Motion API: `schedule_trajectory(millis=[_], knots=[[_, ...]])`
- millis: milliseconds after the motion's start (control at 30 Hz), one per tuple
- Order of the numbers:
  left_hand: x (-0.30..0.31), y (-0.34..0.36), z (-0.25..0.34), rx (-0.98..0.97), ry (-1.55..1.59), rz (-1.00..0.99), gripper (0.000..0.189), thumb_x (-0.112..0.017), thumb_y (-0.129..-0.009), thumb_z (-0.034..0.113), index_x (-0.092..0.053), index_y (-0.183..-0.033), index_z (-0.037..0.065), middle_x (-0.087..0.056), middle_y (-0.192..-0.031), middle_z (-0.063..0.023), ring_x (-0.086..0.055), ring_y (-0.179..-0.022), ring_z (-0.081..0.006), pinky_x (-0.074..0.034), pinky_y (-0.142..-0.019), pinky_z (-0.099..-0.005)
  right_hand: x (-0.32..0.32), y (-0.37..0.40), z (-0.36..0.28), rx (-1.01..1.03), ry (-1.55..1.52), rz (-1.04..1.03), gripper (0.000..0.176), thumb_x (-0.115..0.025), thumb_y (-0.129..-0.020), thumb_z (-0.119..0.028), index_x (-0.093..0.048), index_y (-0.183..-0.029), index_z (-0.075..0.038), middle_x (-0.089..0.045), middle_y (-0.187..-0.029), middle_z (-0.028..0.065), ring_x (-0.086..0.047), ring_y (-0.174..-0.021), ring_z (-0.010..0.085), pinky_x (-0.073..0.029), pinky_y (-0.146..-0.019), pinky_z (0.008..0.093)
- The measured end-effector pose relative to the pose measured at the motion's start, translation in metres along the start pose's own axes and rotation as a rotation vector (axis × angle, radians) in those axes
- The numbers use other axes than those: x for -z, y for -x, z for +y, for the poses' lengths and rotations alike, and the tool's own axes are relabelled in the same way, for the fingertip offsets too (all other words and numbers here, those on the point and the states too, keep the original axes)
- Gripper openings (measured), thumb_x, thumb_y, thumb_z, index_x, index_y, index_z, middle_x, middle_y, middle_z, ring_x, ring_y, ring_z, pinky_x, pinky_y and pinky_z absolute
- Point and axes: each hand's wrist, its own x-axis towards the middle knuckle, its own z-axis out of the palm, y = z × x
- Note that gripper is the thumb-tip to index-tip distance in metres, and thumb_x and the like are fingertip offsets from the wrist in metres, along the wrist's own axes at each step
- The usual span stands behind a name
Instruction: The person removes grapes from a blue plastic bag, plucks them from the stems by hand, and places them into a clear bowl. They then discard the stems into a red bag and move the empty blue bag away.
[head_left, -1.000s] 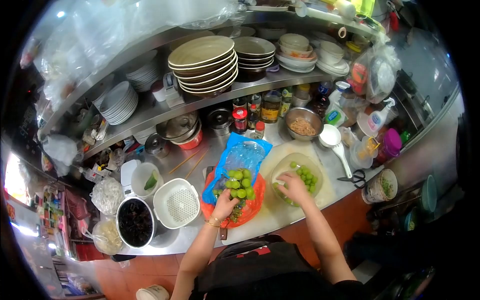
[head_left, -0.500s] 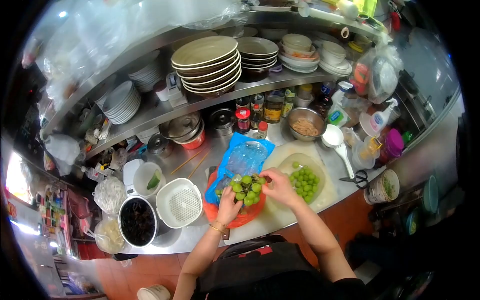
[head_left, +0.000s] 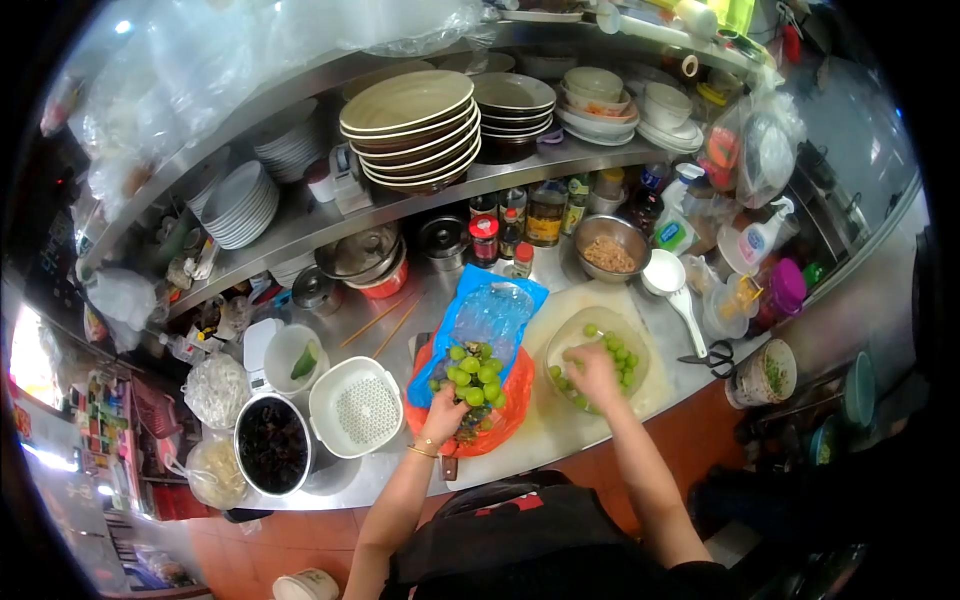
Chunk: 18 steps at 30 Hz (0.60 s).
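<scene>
My left hand (head_left: pixel 446 412) is closed around the lower left of a bunch of green grapes (head_left: pixel 474 372), above a red plastic bag (head_left: pixel 513 400) and a blue plastic bag (head_left: pixel 432 370). Over the left part of a pale bowl (head_left: pixel 640 350) is my right hand (head_left: pixel 592 374), its fingers bent down and drawn together. Whatever these fingers pinch is hidden. Loose green grapes (head_left: pixel 625 357) lie in that bowl, which stands on a whitish cutting board (head_left: pixel 560 308).
Left of the bags stand a white strainer basket (head_left: pixel 350 398) and a pot of dark contents (head_left: pixel 272 446). A metal bowl (head_left: pixel 640 238), a white ladle (head_left: pixel 688 308) and black scissors (head_left: pixel 716 358) lie to the right. Stacked dishes (head_left: pixel 408 130) fill the shelf above.
My right hand has moved from the bunch of grapes rightward to the bowl. My left hand still holds the bunch, which has tilted and shifted slightly left.
</scene>
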Motion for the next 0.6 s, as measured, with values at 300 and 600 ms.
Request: schedule_trajectory(millis=[300,600], knots=[[-0.016,-0.001,0.007,-0.27,-0.332,0.064,0.03,-0.059,-0.072,0.006,-0.057,-0.102,0.0,-0.056,-0.104,-0.0167,-0.053,-0.097,-0.0313,-0.041,-0.085,-0.0359,-0.026,-0.018,-0.098,-0.033,-0.245,-0.109,0.029,-0.067,-0.069,-0.024,-0.063,-0.09,-0.004,-0.061,-0.082,0.0158,-0.058,-0.075,0.0331,-0.047,-0.066,0.0402],[0.006,0.005,-0.019,-0.01,-0.228,0.158,0.027,-0.059,-0.074,0.006,-0.057,-0.1,-0.002,-0.059,-0.097,-0.0138,-0.056,-0.089,-0.0243,-0.043,-0.08,-0.0332,0.027,-0.03,-0.044,-0.306,0.09,-0.519,0.029,-0.058,-0.072,-0.031,-0.065,-0.085,-0.006,-0.062,-0.079,0.0167,-0.06,-0.073,0.0329,-0.048,-0.067,0.0422]])
